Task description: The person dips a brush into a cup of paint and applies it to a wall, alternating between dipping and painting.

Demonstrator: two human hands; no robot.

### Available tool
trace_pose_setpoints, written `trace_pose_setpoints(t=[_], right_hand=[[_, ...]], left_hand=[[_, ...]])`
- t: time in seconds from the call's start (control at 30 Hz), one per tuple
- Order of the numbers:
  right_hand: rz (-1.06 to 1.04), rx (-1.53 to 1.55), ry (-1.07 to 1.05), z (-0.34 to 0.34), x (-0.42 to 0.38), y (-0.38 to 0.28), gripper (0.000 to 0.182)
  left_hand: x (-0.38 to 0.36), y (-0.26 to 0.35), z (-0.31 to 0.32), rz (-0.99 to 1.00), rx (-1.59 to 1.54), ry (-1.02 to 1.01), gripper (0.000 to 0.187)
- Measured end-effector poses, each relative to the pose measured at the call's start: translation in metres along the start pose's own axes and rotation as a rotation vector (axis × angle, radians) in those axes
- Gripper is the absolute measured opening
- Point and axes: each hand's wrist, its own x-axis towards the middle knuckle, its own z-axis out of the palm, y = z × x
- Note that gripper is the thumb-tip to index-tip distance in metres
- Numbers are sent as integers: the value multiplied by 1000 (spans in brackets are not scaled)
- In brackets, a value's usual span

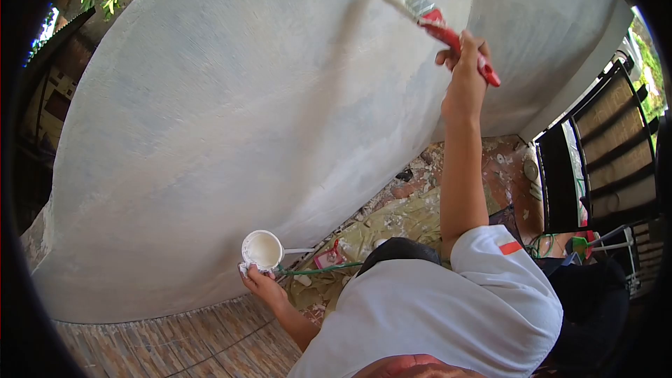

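Observation:
My right hand (463, 64) is raised high and grips the red handle of a wide paintbrush (428, 17). Its pale, paint-loaded bristles press against the grey-white plastered wall (231, 112) near the top. Down low, my left hand (257, 281) holds a small white cup of white paint (262, 249) close to the foot of the wall. The cup stands upright and looks about half full.
Tan drop sheets and paint-flecked rubble (395, 213) cover the floor along the wall's base. A green cord (318, 269) runs across them. A black metal gate (602, 154) stands at the right. Striped tiles (175, 343) lie at the lower left.

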Motion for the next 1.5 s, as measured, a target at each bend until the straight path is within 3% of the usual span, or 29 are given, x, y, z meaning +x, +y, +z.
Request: trace_pose_setpoints(t=[0.07,0.17,0.3,0.4,0.43,0.5,0.6,0.7,0.77,0.9,0.97,1.1,1.17,1.2,1.23,1.3,1.37,1.5], right_hand=[[-189,60,-35,37,24,-35,21],[-264,85,-114,67,44,-43,19],[-20,61,-135,41,32,35,25],[117,-26,24,-20,-8,87,29],[155,-138,90,-44,-28,108,30],[367,-242,201,-77,-68,134,29],[423,-364,173,-100,-83,143,28],[281,-402,48,-77,-52,106,29],[133,-275,-62,-30,-19,57,30],[-106,-120,-275,57,39,-20,24],[-224,-19,-245,89,47,-49,20],[-339,285,-176,121,66,-59,23],[-322,16,-231,109,56,-38,18],[-276,150,-172,112,49,-21,22],[-145,83,-173,94,36,-1,29],[-151,-23,-136,59,5,31,33],[-13,-81,-86,22,-25,56,31],[38,-223,-142,-10,-43,55,29]], left_hand=[[9,-9,-1,30,-19,-36,36],[1,-3,7,29,-13,-54,36],[-4,-2,12,12,-3,-50,37],[-5,-6,16,19,7,-70,35],[-9,-5,20,15,-5,-14,28],[-10,-6,21,12,-20,42,21],[-8,-6,21,18,23,-91,21],[-12,-2,24,-5,3,-15,20],[-5,-10,18,19,10,-133,20],[-8,-8,26,40,-7,-75,18],[-1,-15,20,28,-12,-154,32],[-6,-14,21,0,-14,-75,34],[-1,-22,16,17,-10,-138,35],[0,-23,13,16,-11,-134,35],[1,-24,10,13,-10,-128,35],[0,-25,15,7,-23,-121,35],[-8,-19,21,-21,-36,47,34],[-3,-23,13,20,-26,-67,30]])
